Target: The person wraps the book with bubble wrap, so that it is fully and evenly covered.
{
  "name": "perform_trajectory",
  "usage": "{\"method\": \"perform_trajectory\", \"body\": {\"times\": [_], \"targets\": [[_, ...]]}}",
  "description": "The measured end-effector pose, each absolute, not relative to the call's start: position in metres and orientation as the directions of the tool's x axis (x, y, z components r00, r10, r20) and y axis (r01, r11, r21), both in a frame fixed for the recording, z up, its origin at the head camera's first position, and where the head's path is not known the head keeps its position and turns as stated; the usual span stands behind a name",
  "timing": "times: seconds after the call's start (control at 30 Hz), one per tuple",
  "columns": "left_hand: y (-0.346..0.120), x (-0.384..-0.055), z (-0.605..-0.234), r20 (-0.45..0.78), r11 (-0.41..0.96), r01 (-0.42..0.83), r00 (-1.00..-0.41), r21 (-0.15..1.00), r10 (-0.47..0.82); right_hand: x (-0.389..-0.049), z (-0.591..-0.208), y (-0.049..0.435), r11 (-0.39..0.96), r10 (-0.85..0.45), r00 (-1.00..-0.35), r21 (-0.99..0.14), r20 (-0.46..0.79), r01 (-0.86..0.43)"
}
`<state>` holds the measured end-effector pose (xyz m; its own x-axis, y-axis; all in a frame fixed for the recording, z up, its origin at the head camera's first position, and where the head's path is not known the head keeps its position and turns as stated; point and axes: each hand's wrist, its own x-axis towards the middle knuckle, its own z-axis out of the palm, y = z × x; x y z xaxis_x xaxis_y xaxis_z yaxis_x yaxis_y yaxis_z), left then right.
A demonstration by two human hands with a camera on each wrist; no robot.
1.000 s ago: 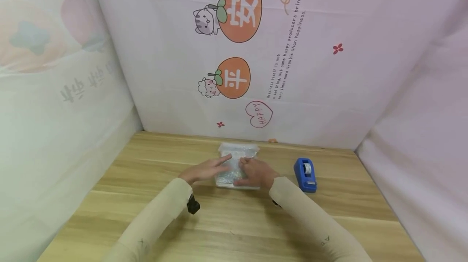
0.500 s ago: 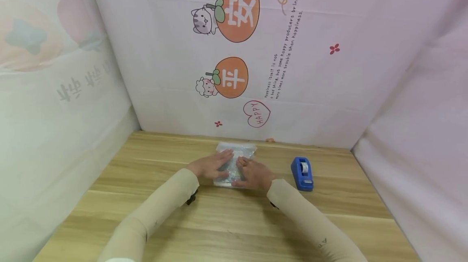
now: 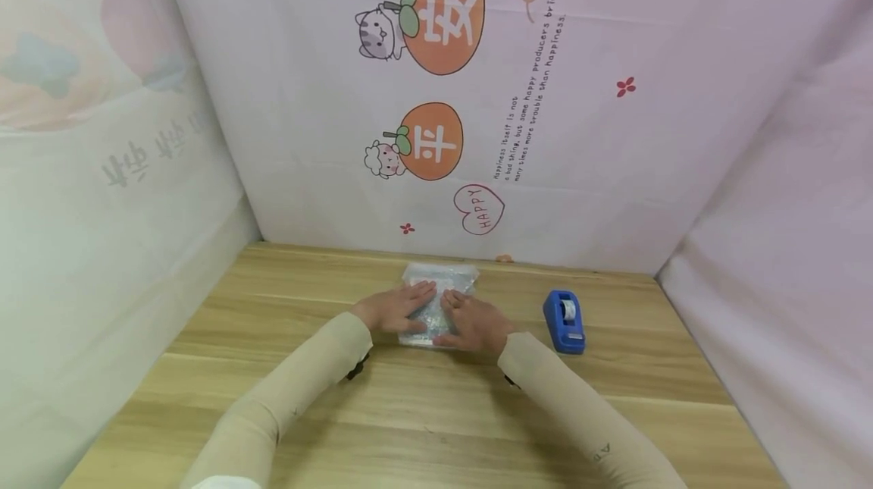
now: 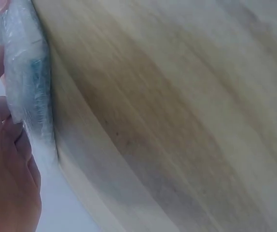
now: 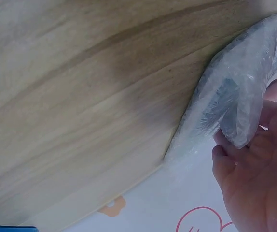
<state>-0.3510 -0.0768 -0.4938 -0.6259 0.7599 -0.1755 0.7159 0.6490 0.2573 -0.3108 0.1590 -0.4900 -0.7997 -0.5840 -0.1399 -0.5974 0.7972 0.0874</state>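
A clear, crinkled plastic-wrapped packet (image 3: pixel 442 275), like bubble wrap, lies flat near the back of the wooden table. My left hand (image 3: pixel 395 308) rests on its left side with fingers extended and thumb spread. From the right, my right hand (image 3: pixel 479 324) lies on the packet too, thumb toward the near edge. A bluish patch shows through the plastic of the packet (image 4: pixel 30 77) in the left wrist view. In the right wrist view, a loose flap of the packet (image 5: pixel 240 111) bulges up beside the fingers. The contents are mostly hidden by plastic and hands.
A blue tape dispenser (image 3: pixel 564 322) with a roll of tape stands to the right of the packet. Printed white cloth (image 3: pixel 327 133) hangs behind the wooden table (image 3: pixel 409 413) and along both sides.
My left hand, raised and blurred a second ago, has come down onto the packet. The right hand stays almost where it was. The head view has shifted slightly.
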Motion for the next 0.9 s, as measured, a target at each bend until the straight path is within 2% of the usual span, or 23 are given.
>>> {"method": "perform_trajectory", "body": {"times": [0.2,0.43,0.73,0.9], "targets": [[-0.076,-0.353,-0.496,-0.185,0.651,0.710,-0.625,0.270,0.759,-0.313,-0.490,0.162,0.785,-0.603,-0.788,0.084,-0.124,-0.613],[-0.075,-0.347,-0.499,-0.169,0.666,0.714,-0.645,0.213,0.745,-0.314,-0.488,0.168,0.755,-0.647,-0.754,0.040,-0.110,-0.654],[-0.066,-0.333,-0.498,-0.141,0.701,0.686,-0.688,0.195,0.712,-0.321,-0.487,0.179,0.728,-0.682,-0.722,-0.015,-0.120,-0.685],[-0.062,-0.331,-0.502,-0.147,0.732,0.654,-0.718,0.191,0.680,-0.325,-0.490,0.181,0.733,-0.678,-0.726,-0.027,-0.118,-0.680]]}}
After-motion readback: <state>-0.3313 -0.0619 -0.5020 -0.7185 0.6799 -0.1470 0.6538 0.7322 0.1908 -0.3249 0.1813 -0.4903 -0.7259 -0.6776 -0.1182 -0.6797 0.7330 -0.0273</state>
